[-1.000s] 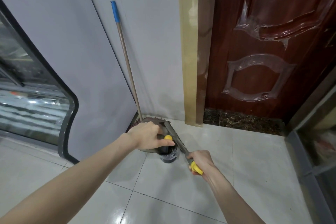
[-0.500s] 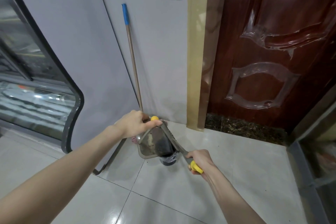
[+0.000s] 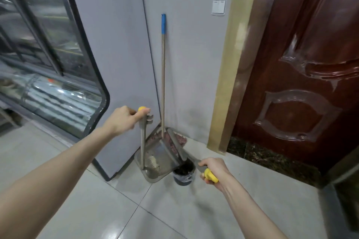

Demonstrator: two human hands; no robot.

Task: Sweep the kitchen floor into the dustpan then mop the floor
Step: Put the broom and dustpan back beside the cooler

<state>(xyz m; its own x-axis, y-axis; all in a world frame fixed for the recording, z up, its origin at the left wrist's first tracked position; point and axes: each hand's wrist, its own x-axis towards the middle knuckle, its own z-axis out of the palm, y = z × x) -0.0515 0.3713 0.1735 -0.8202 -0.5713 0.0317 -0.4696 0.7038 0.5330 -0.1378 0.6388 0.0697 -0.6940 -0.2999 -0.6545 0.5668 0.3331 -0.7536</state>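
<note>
My left hand (image 3: 124, 120) grips the yellow-capped top of the dustpan's upright metal handle (image 3: 142, 141). The metal dustpan (image 3: 159, 163) stands on the floor in the corner, with pale dirt in its tray. My right hand (image 3: 212, 170) holds the yellow end of the broom handle (image 3: 210, 175). The broom's dark head (image 3: 183, 173) rests on the tile at the pan's right edge. A mop with a wooden pole and blue grip (image 3: 163, 75) leans in the corner behind the pan, and its reddish head (image 3: 180, 139) lies on the floor.
A grey cabinet panel (image 3: 116, 54) with a glass-fronted display (image 3: 48, 83) stands on the left. The grey wall carries a light switch (image 3: 219, 6). A dark red door (image 3: 301, 83) with a gold frame fills the right. Glossy white tiles (image 3: 174, 209) spread out in front.
My left hand has lifted the dustpan's handle from low over the pan to upright. The right hand has stayed on the broom handle by the pan.
</note>
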